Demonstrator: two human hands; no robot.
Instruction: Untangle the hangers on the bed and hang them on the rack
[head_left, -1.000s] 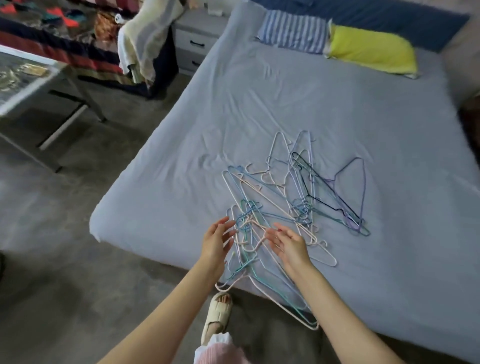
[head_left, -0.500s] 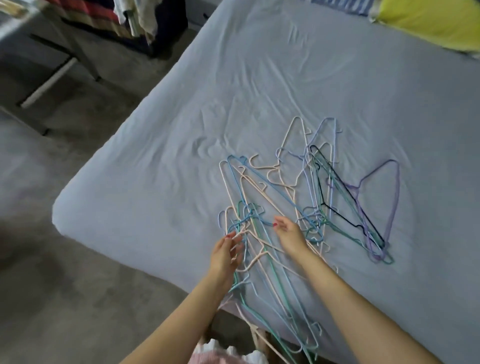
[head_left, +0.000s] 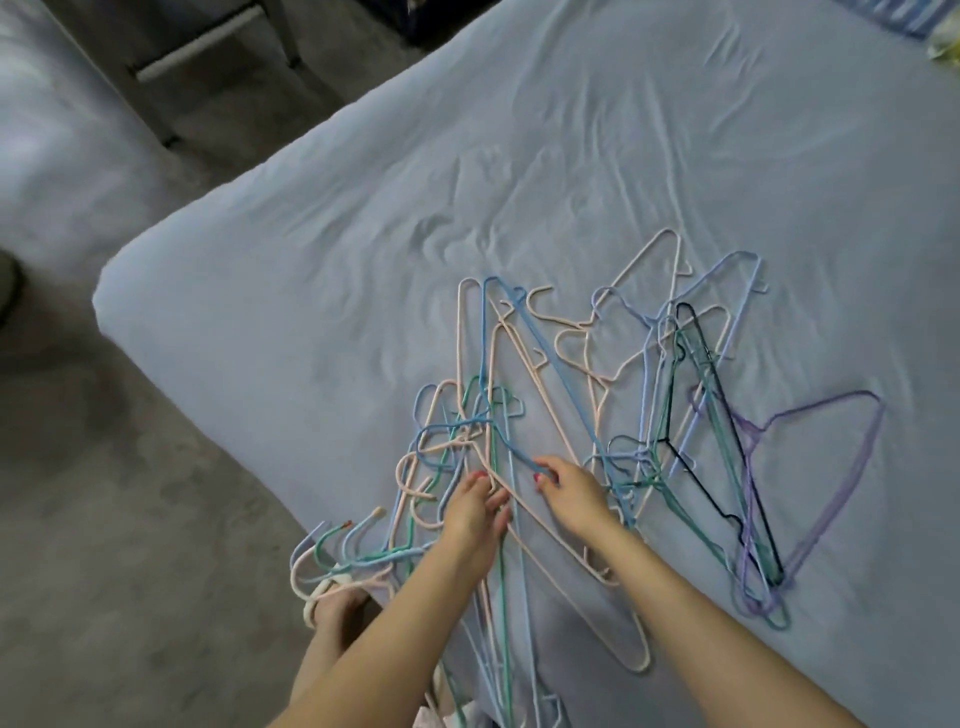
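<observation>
A tangled pile of thin wire hangers (head_left: 587, 415) in pink, blue, green, black and purple lies on the grey-blue bed sheet (head_left: 363, 249) near the bed's front edge. Several hooks (head_left: 337, 551) hang over that edge. A purple hanger (head_left: 831, 488) lies at the pile's right side. My left hand (head_left: 475, 514) rests in the left cluster, its fingers fairly straight against a pink hanger (head_left: 561, 577). My right hand (head_left: 571, 493) is just to its right and pinches the wire of a blue hanger (head_left: 519, 322) between curled fingertips. No rack is in view.
Grey floor (head_left: 130, 493) lies left of the bed. Metal furniture legs (head_left: 197, 52) stand at the top left. My sandalled foot (head_left: 332, 603) is below the bed's edge. A striped pillow (head_left: 919, 15) and a yellow one (head_left: 948, 49) sit at the top right.
The view has dipped closer to the bed. Both hands have moved forward into the pile, and my right fingers have closed on the blue wire.
</observation>
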